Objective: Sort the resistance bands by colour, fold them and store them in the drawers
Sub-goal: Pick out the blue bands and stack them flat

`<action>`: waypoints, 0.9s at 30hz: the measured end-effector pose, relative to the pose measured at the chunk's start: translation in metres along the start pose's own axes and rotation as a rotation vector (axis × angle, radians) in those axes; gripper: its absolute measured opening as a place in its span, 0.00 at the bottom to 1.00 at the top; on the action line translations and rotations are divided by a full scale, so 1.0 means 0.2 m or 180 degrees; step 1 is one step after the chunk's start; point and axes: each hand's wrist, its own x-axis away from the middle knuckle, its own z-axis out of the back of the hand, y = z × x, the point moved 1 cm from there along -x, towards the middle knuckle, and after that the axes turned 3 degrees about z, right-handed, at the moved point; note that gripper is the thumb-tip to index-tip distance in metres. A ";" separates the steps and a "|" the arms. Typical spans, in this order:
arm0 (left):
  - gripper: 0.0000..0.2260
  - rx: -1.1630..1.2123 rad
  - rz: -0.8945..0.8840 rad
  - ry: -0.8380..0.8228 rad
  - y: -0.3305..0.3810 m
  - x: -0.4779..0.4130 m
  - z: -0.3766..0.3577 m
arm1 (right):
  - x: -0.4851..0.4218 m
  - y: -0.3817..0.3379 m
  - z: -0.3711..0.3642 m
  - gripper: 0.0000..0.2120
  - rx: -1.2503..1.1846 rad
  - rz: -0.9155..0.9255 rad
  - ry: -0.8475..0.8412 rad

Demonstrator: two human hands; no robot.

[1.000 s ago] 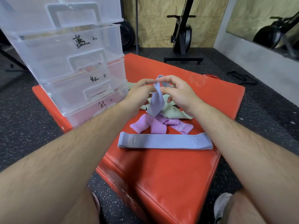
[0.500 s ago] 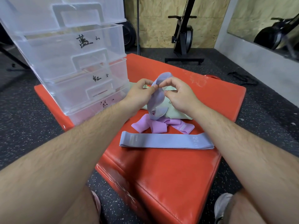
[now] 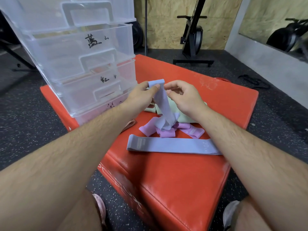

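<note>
My left hand (image 3: 141, 97) pinches the top end of a lavender-blue band (image 3: 160, 105), which hangs down onto the pile. My right hand (image 3: 185, 95) hovers just right of it with loosely curled fingers, fingertips at the band's edge, gripping nothing I can see. Under the hanging band lie pink-purple bands (image 3: 191, 131) and pale green bands (image 3: 183, 116). A second lavender-blue band (image 3: 173, 145) lies flat nearer me. The clear stacked drawers (image 3: 80, 67), with handwritten labels, stand at the left on the red pad (image 3: 166, 180).
A salmon band (image 3: 130, 124) pokes out beside the bottom drawer. Dark speckled floor surrounds the pad. A black exercise machine (image 3: 193, 39) stands at the back wall, and a black cord (image 3: 253, 81) lies on the floor to the right.
The band was lifted higher and now hangs straight from my left hand. My right hand has released its top end and moved slightly right.
</note>
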 end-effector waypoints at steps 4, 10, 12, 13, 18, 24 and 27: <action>0.15 -0.0207 -0.0104 -0.0172 0.01 0.02 0.00 | -0.01 0.00 -0.03 0.20 -0.0043 -0.0390 0.0062; 0.11 -0.0473 -0.0371 0.0063 0.03 0.04 0.02 | 0.01 -0.01 -0.07 0.08 -0.0043 -0.0529 -0.0255; 0.09 -0.0616 -0.0498 0.0037 0.05 0.04 0.04 | 0.01 -0.02 -0.09 0.06 -0.0018 -0.0458 -0.0216; 0.08 -0.0648 -0.0536 0.0042 0.05 0.04 0.05 | 0.01 -0.03 -0.10 0.05 -0.0021 -0.0424 -0.0202; 0.02 -0.0825 -0.0800 0.0202 0.08 0.06 0.09 | 0.02 -0.05 -0.14 0.10 -0.0136 -0.0418 -0.0283; 0.07 -0.0405 -0.0926 0.0503 0.15 0.09 0.17 | 0.02 -0.04 -0.17 0.02 -0.0089 -0.0349 -0.0720; 0.04 0.0037 -0.0954 0.0690 0.20 0.12 0.24 | -0.01 -0.08 -0.11 0.07 0.0341 -0.0060 -0.0623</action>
